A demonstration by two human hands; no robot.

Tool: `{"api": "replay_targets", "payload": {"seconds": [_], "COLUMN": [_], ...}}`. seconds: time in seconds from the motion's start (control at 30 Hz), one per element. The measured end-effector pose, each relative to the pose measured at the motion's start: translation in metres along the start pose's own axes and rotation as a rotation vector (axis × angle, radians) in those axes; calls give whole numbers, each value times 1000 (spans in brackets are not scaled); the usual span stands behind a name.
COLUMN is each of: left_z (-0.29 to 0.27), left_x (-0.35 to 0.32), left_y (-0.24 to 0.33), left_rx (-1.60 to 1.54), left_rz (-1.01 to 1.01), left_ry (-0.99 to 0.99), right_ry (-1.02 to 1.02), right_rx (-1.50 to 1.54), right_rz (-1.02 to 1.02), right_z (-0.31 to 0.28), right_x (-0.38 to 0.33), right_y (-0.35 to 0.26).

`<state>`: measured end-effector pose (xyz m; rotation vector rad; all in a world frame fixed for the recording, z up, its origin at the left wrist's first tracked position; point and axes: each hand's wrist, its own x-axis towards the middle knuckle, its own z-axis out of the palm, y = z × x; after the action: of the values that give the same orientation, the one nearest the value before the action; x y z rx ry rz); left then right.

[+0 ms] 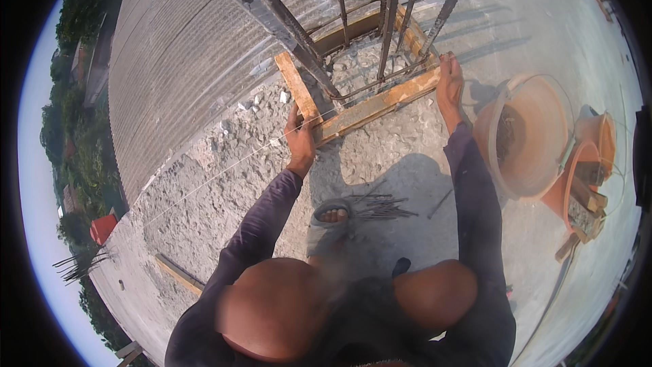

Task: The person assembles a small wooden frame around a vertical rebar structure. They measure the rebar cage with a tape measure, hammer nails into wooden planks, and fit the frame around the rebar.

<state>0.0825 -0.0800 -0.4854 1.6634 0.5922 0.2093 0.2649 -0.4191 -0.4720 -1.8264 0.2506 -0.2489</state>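
A wooden frame (384,103) of narrow boards sits around several upright steel reinforcing bars (392,13) on rough concrete. My left hand (299,141) is closed on its near left corner, where the left board (297,85) meets the front one; that left board sticks out past the others. At the near right corner, my right hand (449,92) grips the end of the front board, its fingertips up against the wood. A thin pale string (224,168) runs from near my left hand toward the lower left. Steel ties (363,88) loop around the bars inside the frame.
An orange bucket (533,136) stands to the right, with smaller orange buckets (577,170) holding tools and wood beyond it. Short steel rods (380,207) lie near my foot. Corrugated roofing (183,75) adjoins the slab's left edge. A wooden strip (179,274) lies lower left.
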Motion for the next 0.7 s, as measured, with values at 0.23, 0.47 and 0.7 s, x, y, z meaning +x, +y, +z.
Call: {"api": "replay_targets", "payload": {"seconds": [0.23,0.47,0.7], "left_z": [-18,-15,-9], "left_x": [-35,-43,-49], "left_y": [17,24,26], "left_rx": [573,412,305], "left_rz": [-52,7,-39], "left_ry": [46,-53,-49], "right_ry": [19,24,37], "right_rx": [40,58,-94], "right_rz": [64,102,73], "right_z": [-13,-13,-12], "right_x": [-26,-21,-22], "right_y": [28,39,37]}}
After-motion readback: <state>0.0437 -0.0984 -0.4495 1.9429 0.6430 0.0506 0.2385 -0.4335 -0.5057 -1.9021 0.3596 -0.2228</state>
